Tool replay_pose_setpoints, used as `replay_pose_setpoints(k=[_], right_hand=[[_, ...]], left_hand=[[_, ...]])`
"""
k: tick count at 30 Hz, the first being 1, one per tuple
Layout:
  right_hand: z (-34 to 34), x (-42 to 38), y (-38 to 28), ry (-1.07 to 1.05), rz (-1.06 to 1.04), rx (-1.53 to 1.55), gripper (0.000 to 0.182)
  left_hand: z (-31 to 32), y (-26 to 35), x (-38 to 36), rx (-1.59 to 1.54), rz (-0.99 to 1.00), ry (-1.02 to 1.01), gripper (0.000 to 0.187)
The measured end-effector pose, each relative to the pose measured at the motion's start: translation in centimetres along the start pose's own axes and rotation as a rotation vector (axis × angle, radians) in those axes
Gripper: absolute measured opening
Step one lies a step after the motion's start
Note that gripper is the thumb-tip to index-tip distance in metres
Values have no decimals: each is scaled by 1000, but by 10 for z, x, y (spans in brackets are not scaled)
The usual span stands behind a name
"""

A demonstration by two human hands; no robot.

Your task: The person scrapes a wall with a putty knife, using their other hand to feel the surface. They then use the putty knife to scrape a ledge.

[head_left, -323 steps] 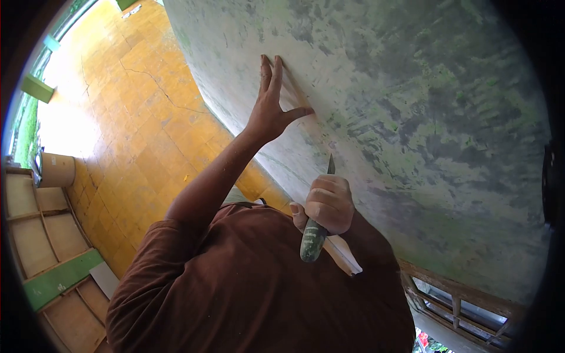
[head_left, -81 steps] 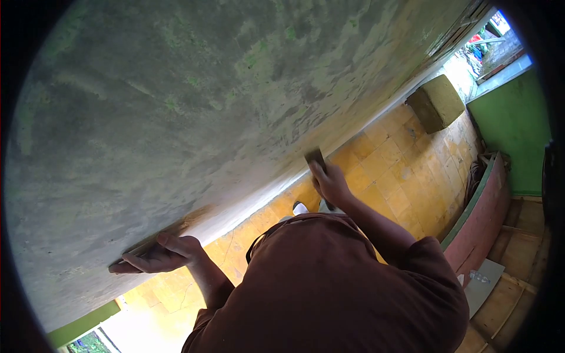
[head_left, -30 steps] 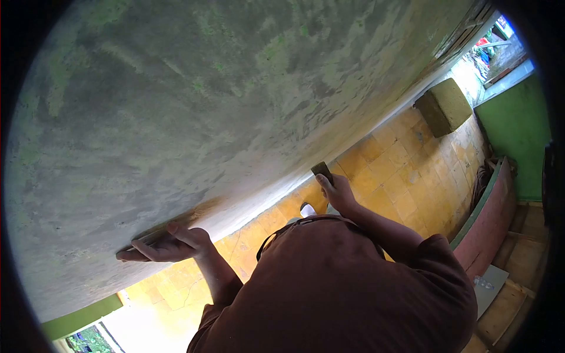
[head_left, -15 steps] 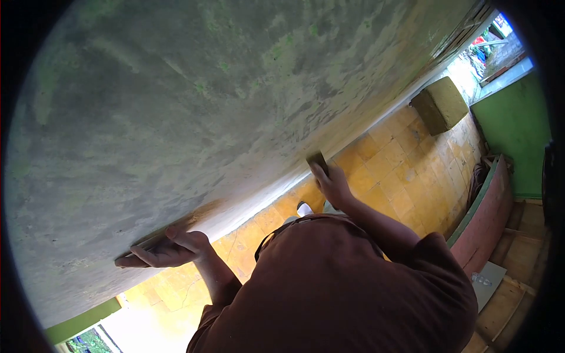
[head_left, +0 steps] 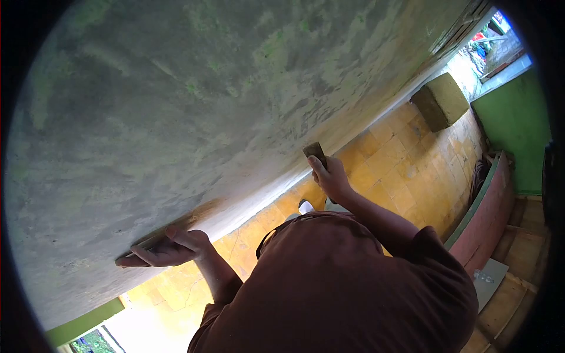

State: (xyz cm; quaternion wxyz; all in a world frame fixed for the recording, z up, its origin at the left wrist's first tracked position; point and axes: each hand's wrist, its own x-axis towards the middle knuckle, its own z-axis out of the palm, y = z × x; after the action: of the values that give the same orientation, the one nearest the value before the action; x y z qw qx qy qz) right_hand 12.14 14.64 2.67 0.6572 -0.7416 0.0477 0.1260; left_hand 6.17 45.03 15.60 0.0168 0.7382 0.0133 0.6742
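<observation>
A person in a brown shirt (head_left: 329, 282) works close to a mottled grey-green wall (head_left: 176, 117), which spreads from nine o'clock round to one. The right hand (head_left: 331, 178) grips a scraper (head_left: 315, 152) just off centre toward one o'clock, its fingers clamped on the tool and its dark, flat end angled up at the wall; whether the edge touches the plaster cannot be told. At eight o'clock, the left hand (head_left: 163, 250) rests against the wall, fingers stretched out and thumb apart, holding nothing. Yellow tiles (head_left: 388, 182) cover the floor beside the wall. A squarish brown block (head_left: 441, 103) sits on them at two o'clock, near a green panel (head_left: 518, 132). A curved, pinkish panel (head_left: 485, 215) edged in green stands toward three o'clock, and a pale sheet (head_left: 491, 282) lies at four.
</observation>
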Motion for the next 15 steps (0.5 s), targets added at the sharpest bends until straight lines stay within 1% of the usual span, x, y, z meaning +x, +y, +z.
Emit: replay_pose_setpoints(k=[2, 4, 5, 7, 8, 10, 11, 13, 14, 15], right_hand=[[0, -5, 2, -20, 6, 41, 48], [-6, -14, 8, -10, -8, -71, 48], [-7, -17, 17, -9, -12, -70, 48], [-5, -20, 26, -28, 91, -82, 48], [-4, -11, 28, -28, 90, -82, 48], [1, 7, 1, -13, -27, -59, 48], [1, 4, -2, -10, -25, -55, 48], [1, 0, -6, -8, -11, 59, 48], [-1, -4, -3, -9, -8, 60, 48], [-7, -8, 4, 6, -15, -28, 48]], left_hand=[[-2, 0, -1, 24, -6, -7, 62], [-2, 0, -1, 40, -11, -11, 62], [-4, 0, -1, 60, -5, -27, 62], [-3, 0, -1, 83, 2, -39, 62], [-3, 0, -2, 74, -1, -35, 62], [-4, 0, -2, 63, -5, -34, 62], [-4, 0, -1, 70, 3, -34, 62], [-3, 1, 0, 82, 9, -29, 62], [-3, 1, -1, 78, 3, -27, 62], [-2, 1, 0, 70, -1, -22, 62]])
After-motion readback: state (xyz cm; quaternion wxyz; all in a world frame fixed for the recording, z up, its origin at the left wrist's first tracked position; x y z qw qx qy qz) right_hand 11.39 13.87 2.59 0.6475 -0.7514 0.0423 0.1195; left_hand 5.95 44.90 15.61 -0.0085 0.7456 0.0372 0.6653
